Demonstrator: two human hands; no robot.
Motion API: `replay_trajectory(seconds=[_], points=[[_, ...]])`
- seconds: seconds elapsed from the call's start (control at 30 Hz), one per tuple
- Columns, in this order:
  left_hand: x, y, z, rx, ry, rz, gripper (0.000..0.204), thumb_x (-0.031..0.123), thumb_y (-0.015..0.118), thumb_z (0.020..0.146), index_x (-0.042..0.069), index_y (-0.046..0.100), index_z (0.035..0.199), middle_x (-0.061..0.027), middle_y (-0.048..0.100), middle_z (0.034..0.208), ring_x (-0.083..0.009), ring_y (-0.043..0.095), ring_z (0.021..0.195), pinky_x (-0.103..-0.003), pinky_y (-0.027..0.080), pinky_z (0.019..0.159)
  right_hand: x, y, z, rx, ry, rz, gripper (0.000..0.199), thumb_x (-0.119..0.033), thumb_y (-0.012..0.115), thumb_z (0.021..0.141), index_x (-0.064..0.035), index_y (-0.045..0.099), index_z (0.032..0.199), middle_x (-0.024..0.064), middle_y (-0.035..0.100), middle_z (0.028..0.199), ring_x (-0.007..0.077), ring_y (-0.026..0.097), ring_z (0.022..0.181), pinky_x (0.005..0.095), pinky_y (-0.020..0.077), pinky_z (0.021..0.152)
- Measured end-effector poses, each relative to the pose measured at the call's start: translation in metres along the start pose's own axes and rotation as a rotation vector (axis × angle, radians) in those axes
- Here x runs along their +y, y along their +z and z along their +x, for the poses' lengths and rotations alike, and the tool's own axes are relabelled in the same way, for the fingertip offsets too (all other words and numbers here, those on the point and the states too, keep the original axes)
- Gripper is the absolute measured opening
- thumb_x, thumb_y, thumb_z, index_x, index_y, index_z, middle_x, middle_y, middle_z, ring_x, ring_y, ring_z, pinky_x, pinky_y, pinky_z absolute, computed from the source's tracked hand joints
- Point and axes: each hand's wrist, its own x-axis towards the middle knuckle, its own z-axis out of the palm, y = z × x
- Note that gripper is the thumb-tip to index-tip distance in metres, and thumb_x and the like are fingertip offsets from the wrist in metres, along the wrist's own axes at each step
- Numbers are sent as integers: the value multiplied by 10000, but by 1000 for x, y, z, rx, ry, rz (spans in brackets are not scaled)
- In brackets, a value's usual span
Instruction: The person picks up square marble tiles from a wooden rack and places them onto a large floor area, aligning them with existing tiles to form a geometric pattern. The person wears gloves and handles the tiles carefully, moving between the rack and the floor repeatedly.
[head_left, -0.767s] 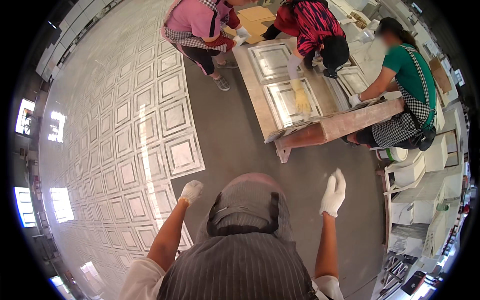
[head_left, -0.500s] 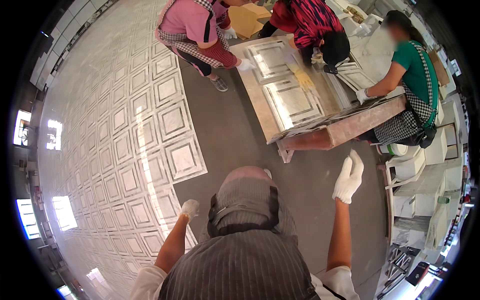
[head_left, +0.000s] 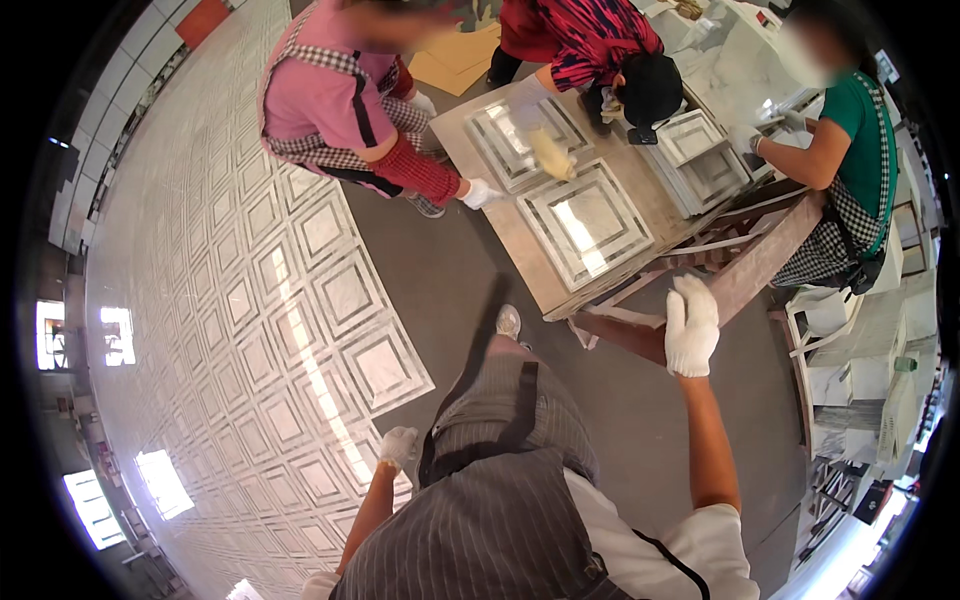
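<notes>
On table (head_left: 535, 268), nearer panel (head_left: 588, 222) beyond right hand (head_left: 692, 325)

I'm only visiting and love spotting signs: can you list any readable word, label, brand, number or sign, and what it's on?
No text can be read anywhere in this view.
Dark object at the lower right: any marking is too small to read.
Patterned panels on the table: decorative bands, no lettering visible.

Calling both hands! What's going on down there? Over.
Right hand near table, seemingly empty. Left hand low, near floor panels. Nearer gray-and-white panel flat on table. Co-worker's yellow-gloved hand by its far edge.
</notes>
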Motion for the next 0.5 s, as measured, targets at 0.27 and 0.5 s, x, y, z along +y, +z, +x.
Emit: replay_trajectory(seconds=[0.27, 0.5], points=[[116, -34, 41, 61, -46, 30, 297, 295, 580, 884, 28, 583, 752, -20, 529, 607, -115, 509, 500, -263, 426, 443, 5, 39, 3, -171, -39, -251, 162, -179, 586, 852, -115, 664, 978, 46, 663, 1005, 227, 588, 1016, 434, 317, 1024], [165, -32, 94, -5, -33, 94, 327, 317, 583, 905, 6, 613, 807, -39, 563, 643, -132, 526, 526, -278, 445, 480, 0, 44, 13, -176, 1, -246, 144, -148, 575, 842, -109, 664, 949, 47, 666, 990, 240, 594, 984, 446, 326, 996]])
